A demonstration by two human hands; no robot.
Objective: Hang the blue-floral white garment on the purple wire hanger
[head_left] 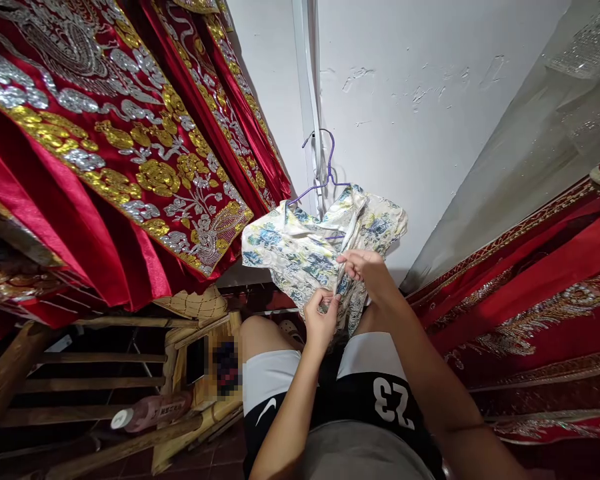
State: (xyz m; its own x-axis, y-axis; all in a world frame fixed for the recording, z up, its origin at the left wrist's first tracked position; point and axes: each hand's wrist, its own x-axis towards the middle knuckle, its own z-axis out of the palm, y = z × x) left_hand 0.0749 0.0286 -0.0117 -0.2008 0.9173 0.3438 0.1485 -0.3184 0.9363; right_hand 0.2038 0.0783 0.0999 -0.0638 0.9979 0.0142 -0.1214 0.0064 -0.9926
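Observation:
A short-sleeved floral shirt [300,248], cream with blue and yellow flowers, hangs on a purple wire hanger [331,160] in front of me. Its front hangs down over my knees. My left hand [321,312] pinches the front edge of the shirt low down. Slightly higher and to the right, my right hand [361,263] grips the same edge between thumb and fingers. Whether a button lies between the fingers of either hand is too small to tell.
Red garments with gold and silver sequins [160,177] hang at the left, more red embroidered cloth [540,320] at the right. A wooden bench [100,383] holds a pink bottle [153,410] at lower left. Behind the hanger is a white wall [400,120] with a vertical pole [307,73].

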